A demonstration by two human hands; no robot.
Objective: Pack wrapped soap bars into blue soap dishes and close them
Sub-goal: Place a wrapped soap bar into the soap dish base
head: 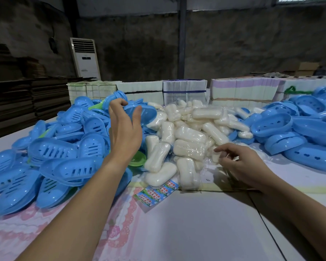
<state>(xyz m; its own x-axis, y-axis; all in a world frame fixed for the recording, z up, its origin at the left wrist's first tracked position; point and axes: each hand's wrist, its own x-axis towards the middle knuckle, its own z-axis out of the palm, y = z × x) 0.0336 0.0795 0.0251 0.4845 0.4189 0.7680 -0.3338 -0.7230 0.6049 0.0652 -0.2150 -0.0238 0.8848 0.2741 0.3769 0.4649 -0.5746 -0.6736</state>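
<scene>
A heap of white wrapped soap bars [188,136] lies in the middle of the table. Slotted blue soap dish parts [53,149] are piled on the left, and deeper blue dish parts [275,125] on the right. My left hand [124,130] reaches over the left pile, its fingers and thumb curled round a blue soap dish [147,114] at the top of the pile. My right hand [241,162] is at the near right edge of the soap heap, thumb and forefinger pinching a wrapped soap bar [215,157] by its clear wrapper.
A green dish [137,159] peeks out between the left pile and the soap. Printed labels [156,193] lie on the table [196,232] in front of the heap. Bundled stacks of flat cartons [184,89] line the far edge. An air-conditioner unit [85,57] stands behind.
</scene>
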